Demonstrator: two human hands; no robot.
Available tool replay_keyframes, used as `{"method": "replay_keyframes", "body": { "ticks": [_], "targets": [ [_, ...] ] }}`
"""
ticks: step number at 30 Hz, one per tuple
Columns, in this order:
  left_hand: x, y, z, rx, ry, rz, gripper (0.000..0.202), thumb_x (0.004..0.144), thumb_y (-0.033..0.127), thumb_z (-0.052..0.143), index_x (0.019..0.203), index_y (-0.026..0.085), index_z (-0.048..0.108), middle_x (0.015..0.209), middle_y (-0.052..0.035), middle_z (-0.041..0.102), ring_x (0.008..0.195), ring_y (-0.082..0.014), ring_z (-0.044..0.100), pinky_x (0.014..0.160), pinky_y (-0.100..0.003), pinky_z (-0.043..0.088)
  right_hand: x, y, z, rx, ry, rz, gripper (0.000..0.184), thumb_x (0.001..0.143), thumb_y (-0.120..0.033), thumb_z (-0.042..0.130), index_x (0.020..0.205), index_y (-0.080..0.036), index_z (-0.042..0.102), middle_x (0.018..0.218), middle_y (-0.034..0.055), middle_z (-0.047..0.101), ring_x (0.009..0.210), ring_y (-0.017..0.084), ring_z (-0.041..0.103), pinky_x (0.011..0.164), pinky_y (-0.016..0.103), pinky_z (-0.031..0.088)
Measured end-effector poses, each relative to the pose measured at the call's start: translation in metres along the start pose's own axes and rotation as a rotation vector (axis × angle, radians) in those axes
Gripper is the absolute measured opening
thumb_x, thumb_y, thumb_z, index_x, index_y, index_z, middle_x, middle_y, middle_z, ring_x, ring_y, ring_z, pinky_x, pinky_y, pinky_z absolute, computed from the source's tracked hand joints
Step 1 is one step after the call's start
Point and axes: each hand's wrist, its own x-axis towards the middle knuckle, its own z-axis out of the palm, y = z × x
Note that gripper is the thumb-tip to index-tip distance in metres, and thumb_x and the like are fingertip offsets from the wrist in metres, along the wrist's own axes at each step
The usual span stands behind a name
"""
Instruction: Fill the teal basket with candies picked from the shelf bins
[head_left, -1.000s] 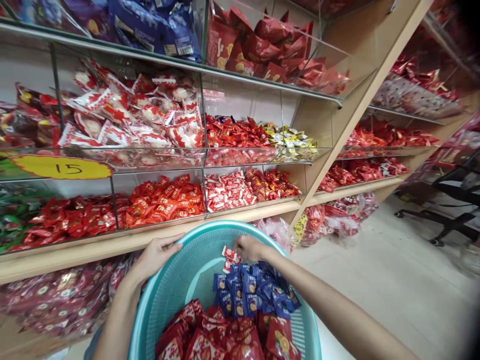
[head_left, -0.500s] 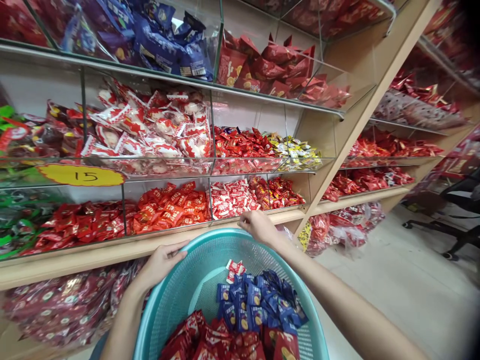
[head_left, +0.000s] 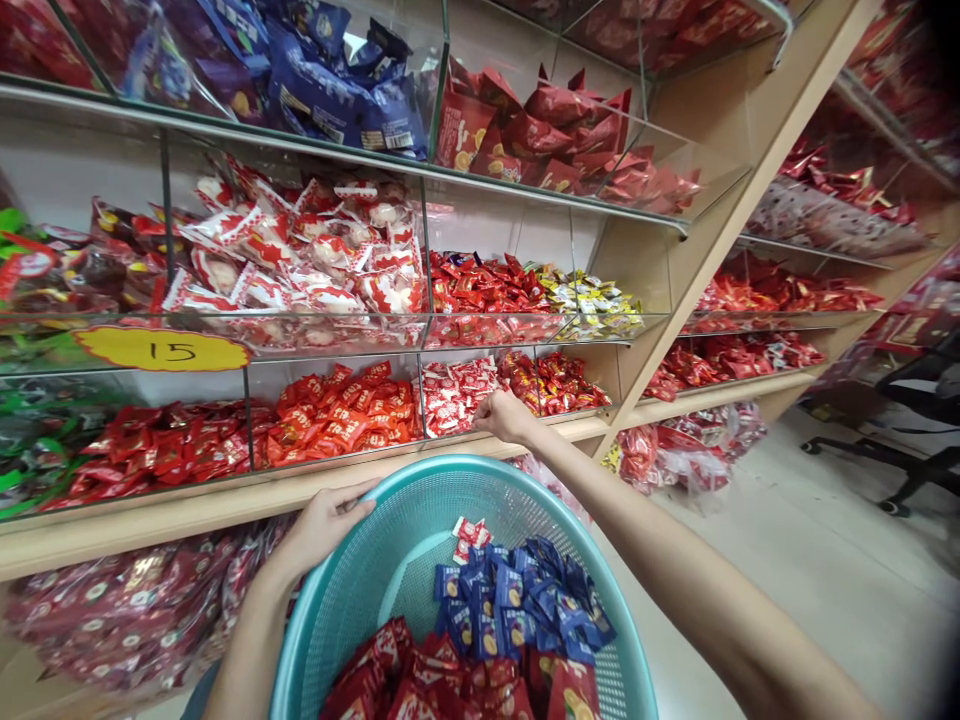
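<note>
My left hand (head_left: pixel 330 525) grips the left rim of a round teal plastic basket (head_left: pixel 311 600). Inside the basket lie a heap of small blue packets (head_left: pixel 514 600), larger red packets (head_left: pixel 435 680) and a few red-and-white wrapped candies (head_left: pixel 471 538). My right hand (head_left: pixel 504 416) is at the front edge of the lower shelf, by a compartment of red-and-white wrapped candies (head_left: pixel 454 395). Its fingers are curled together, and whatever may be between them is hidden.
Glass dividers split the shelves into compartments; orange-red candies (head_left: pixel 345 415) lie left of the red-and-white ones. A yellow tag (head_left: pixel 161 349) reads 15. Bagged goods (head_left: pixel 112 620) sit under the wooden shelf edge. A wheeled chair (head_left: pixel 870 460) stands on the floor at right.
My right hand has moved from above the basket's far rim up and forward to the red-and-white candy compartment. My left hand and the basket have hardly moved.
</note>
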Motion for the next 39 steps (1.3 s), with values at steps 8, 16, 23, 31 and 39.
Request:
{"method": "replay_keyframes", "body": {
  "ticks": [8,16,23,31,39],
  "targets": [
    [-0.002,0.006,0.003,-0.010,0.011,-0.007,0.066,0.062,0.048,0.067,0.118,0.015,0.053,0.106,-0.0052,0.064,0.092,-0.0247,0.061,0.083,-0.039,0.047,-0.002,0.006,-0.003,0.185,0.134,0.027,0.010,0.063,-0.017,0.054,0.058,-0.013,0.061,0.057,0.0019,0.058,0.057,0.012,0.051,0.055,0.021,0.036],
    [-0.001,0.007,0.003,0.068,0.045,0.000,0.067,0.059,0.051,0.066,0.113,0.014,0.058,0.104,-0.0057,0.065,0.094,-0.0259,0.059,0.082,-0.038,0.048,-0.052,0.016,-0.015,0.664,0.077,0.027,0.016,0.065,-0.026,0.051,0.057,-0.013,0.055,0.054,-0.0029,0.049,0.051,0.007,0.041,0.050,0.019,0.033],
    [-0.003,0.011,0.005,0.099,0.063,-0.007,0.065,0.058,0.053,0.066,0.111,0.015,0.060,0.097,-0.0049,0.068,0.091,-0.0256,0.060,0.077,-0.038,0.050,-0.083,0.022,0.050,0.215,-0.286,0.187,0.011,0.066,-0.017,0.053,0.056,-0.013,0.056,0.051,-0.0029,0.049,0.052,0.009,0.045,0.048,0.020,0.031],
    [-0.001,0.012,0.004,0.126,0.080,0.058,0.059,0.058,0.051,0.067,0.105,0.017,0.064,0.099,-0.0044,0.067,0.093,-0.0255,0.059,0.081,-0.037,0.047,-0.098,-0.006,0.070,-0.216,-0.237,0.250,0.022,0.076,-0.016,0.045,0.090,-0.013,0.062,0.097,0.0138,0.063,0.088,0.022,0.060,0.070,0.028,0.043],
    [-0.002,0.008,0.002,0.124,0.036,0.026,0.059,0.062,0.050,0.064,0.111,0.016,0.060,0.092,-0.0039,0.069,0.085,-0.0239,0.061,0.075,-0.036,0.050,-0.098,0.010,0.077,-0.206,-0.215,0.273,0.022,0.074,-0.014,0.046,0.087,-0.013,0.064,0.094,0.0140,0.065,0.087,0.023,0.060,0.069,0.029,0.043]
  ]
}}
